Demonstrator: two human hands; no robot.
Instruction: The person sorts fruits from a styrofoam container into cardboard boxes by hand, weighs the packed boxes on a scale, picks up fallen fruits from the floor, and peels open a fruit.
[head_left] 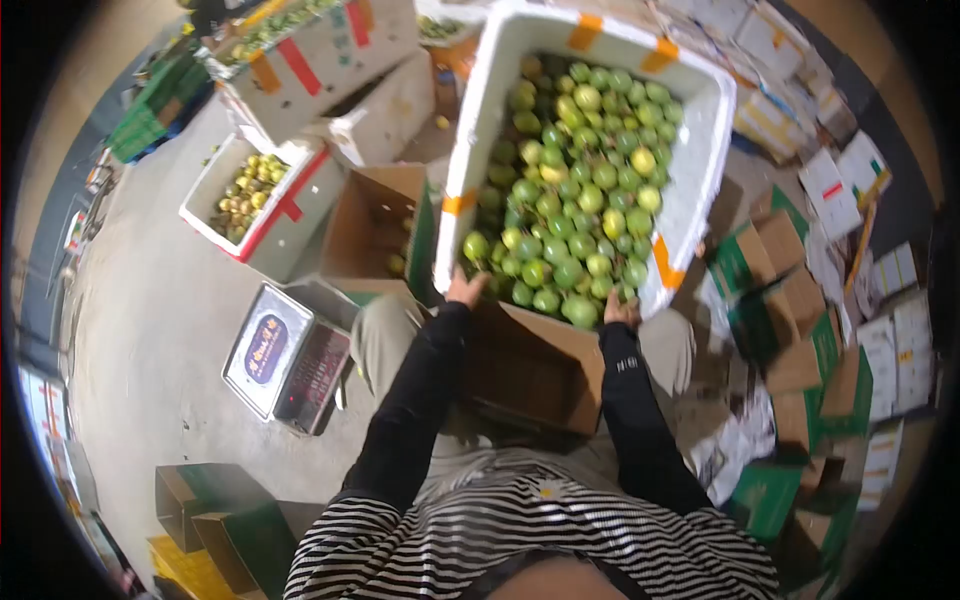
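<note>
A large white foam box (pixel 715 110) with orange tape stands in front of me, holding many round green and yellowish fruits (pixel 575 190) that look like passion fruit. My left hand (pixel 465 288) is at its near left corner, fingers curled among the nearest fruits; what they grip is hidden. At the near right, my right hand (pixel 620 308) has its fingers curled against a green fruit (pixel 628 293). Below both hands, an open brown cardboard box (pixel 535 370) sits between my knees; its visible inside shows bare cardboard.
To the left are a digital scale (pixel 290 355), a cardboard box with some fruit (pixel 375 215) and a white foam box of yellowish fruit (pixel 290 215). Green and brown cartons (pixel 790 350) crowd the right side. More cartons (pixel 225 520) lie at the lower left.
</note>
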